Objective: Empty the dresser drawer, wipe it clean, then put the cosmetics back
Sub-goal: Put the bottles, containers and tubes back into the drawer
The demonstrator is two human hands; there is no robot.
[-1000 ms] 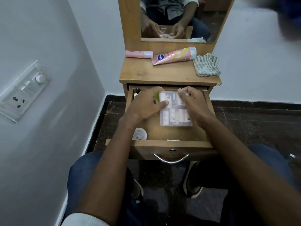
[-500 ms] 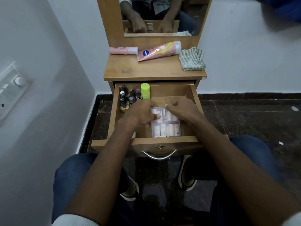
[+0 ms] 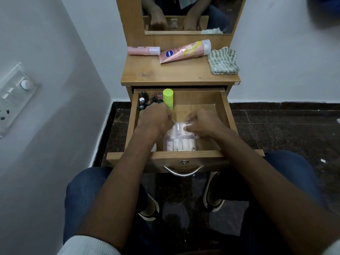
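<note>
Looking down from the head camera, much of the open drawer [image 3: 223, 107] is covered by two forearms, so its floor shows only in a bare strip toward the back and the right wall. The clear case of small white bottles [image 3: 179, 142] lies against the drawer's front edge, near the middle; its far end is hidden under both hands. The left hand [image 3: 156, 118] is curled over the case's left far corner, knuckles up, and its fingertips are out of sight, so whether it pinches the case or only rests there cannot be told. The right hand [image 3: 201, 124] curls over the right far corner, thumb and fingers pinching the case's edge. In the back left corner stands a cluster of small dark bottles [image 3: 145, 102], partly cut off by the left hand, with a lime green bottle [image 3: 168, 99] upright just beside them. A white round thing [image 3: 154, 147] peeks out under the left forearm near the front left corner, too hidden to name. On the worktop [image 3: 176, 74] above, a pink bottle [image 3: 143, 50] and a pink tube [image 3: 184, 51] lie along the back edge, a striped cloth [image 3: 223, 60] at the back right corner; the front half is bare wood. The mirror [image 3: 193, 13] is cut off at the top.
</note>
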